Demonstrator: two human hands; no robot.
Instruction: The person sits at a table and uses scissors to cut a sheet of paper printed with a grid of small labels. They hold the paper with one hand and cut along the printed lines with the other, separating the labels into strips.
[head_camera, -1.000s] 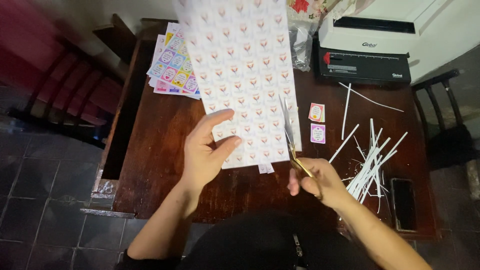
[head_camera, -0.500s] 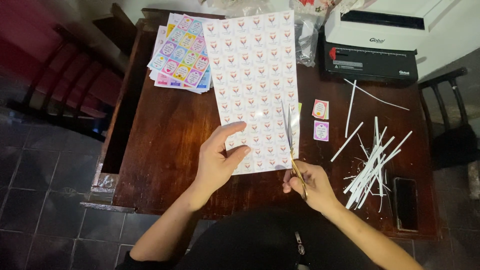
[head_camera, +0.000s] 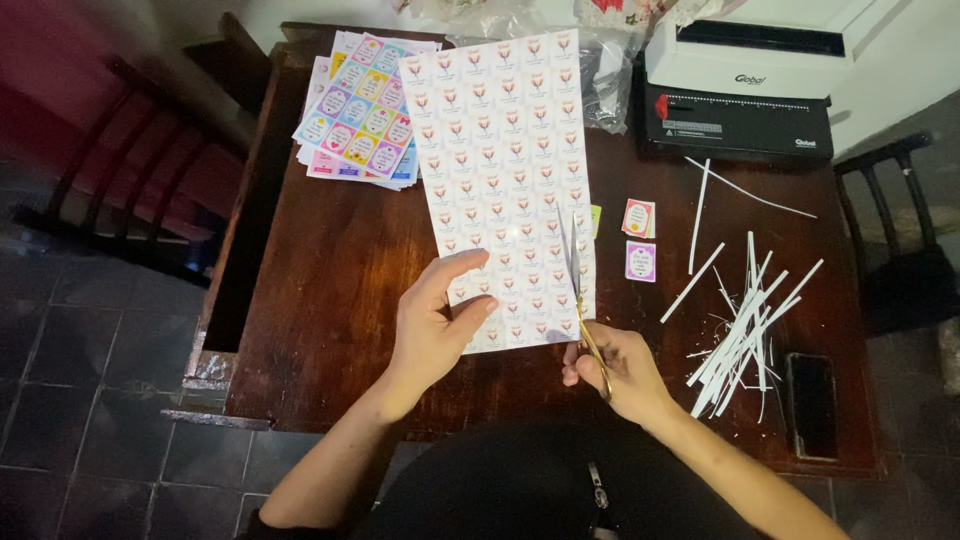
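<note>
Since the earlier frames the scissors (head_camera: 578, 285) have been sliding further up the right side of the sticker sheet (head_camera: 508, 180), and the left hand (head_camera: 435, 325) has been shifting slightly along the sheet's lower edge.

The dark wooden table (head_camera: 330, 290) is filling most of the frame, its surface glossy and worn, its near edge being cut off by the person's dark clothing at the bottom. The long white sheet, printed with rows of small square labels, is lying from upper centre down to the middle, slightly tilted. At upper right a white and black binding machine (head_camera: 745, 95) is sitting partly out of frame. A stack of colourful sticker sheets (head_camera: 360, 110) is lying at upper left, fanned at the edges. Thin white paper strips (head_camera: 745, 320) are lying scattered at right, beside a dark phone (head_camera: 812, 400).

The left hand is pinching the sheet's lower edge between thumb and fingers. The right hand (head_camera: 615, 370) is gripping the gold-handled scissors, blades parted over the sheet's right column; the finger loops are being hidden by the hand. Two small cut labels (head_camera: 639, 240) are lying right of the sheet, their print too small to make out.
</note>
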